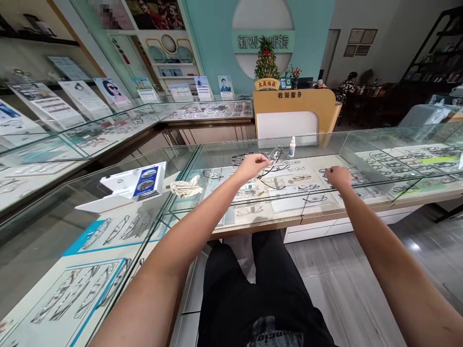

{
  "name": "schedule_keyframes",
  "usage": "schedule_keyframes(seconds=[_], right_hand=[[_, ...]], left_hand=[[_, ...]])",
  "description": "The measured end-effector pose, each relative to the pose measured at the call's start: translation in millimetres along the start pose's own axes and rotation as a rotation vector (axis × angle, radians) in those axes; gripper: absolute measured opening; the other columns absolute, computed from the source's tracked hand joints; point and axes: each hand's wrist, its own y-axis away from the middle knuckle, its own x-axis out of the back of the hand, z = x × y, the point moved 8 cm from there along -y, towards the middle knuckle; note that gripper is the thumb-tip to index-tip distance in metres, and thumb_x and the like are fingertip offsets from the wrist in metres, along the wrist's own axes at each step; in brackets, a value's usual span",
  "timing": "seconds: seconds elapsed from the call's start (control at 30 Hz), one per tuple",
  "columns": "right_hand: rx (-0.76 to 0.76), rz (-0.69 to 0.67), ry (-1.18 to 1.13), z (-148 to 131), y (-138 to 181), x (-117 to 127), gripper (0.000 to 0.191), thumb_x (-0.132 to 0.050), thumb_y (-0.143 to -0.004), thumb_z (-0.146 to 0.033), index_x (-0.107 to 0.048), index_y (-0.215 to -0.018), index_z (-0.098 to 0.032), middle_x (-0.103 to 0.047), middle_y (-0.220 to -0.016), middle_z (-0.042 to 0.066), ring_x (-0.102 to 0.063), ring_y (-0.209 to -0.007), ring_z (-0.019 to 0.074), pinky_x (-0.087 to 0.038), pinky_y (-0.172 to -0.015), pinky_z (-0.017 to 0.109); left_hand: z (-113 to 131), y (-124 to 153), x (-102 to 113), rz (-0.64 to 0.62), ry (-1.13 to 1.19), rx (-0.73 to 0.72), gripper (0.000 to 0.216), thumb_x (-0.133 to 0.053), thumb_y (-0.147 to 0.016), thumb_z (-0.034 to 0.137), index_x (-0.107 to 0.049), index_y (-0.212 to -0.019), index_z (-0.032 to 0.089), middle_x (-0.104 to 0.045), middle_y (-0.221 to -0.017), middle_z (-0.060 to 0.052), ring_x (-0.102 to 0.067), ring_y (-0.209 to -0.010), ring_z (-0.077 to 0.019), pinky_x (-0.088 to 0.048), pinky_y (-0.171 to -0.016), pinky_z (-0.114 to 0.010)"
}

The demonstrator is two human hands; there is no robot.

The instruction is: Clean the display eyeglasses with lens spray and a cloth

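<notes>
A pair of thin-rimmed eyeglasses (276,155) is pinched in my left hand (253,166), raised just above the glass counter (224,144). Its lenses point away from me, and a dark temple seems to hang down toward the right. Curled into a fist, my right hand (339,177) is over the counter's right part; whatever its fingers hold, if anything, is hidden. A small white bottle (292,147) stands upright between the hands, farther back. Left of my left hand, a crumpled cream cloth (185,187) lies on the glass.
An opened white and blue box (148,182) sits on the left counter. Rows of eyeglass frames (125,227) lie inside the display cases. Beyond stands a yellow cashier desk (262,103) with a plant (266,60). A person (347,90) sits at the far right back.
</notes>
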Motion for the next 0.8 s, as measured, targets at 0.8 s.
schedule_keyframes(seconds=[0.8], right_hand=[[0.777, 0.045, -1.0, -198, 107, 91, 0.026, -0.062, -0.103, -0.042, -0.078, -0.113, -0.024, -0.057, -0.072, -0.001, -0.051, -0.07, 0.0191, -0.042, -0.07, 0.032]], left_hand=[[7, -1, 67, 0.412, 0.549, -0.215, 0.047, -0.087, -0.088, 0.063, -0.074, -0.096, 0.019, -0.084, -0.11, -0.011, -0.075, -0.094, -0.0207, -0.06, -0.087, -0.034]])
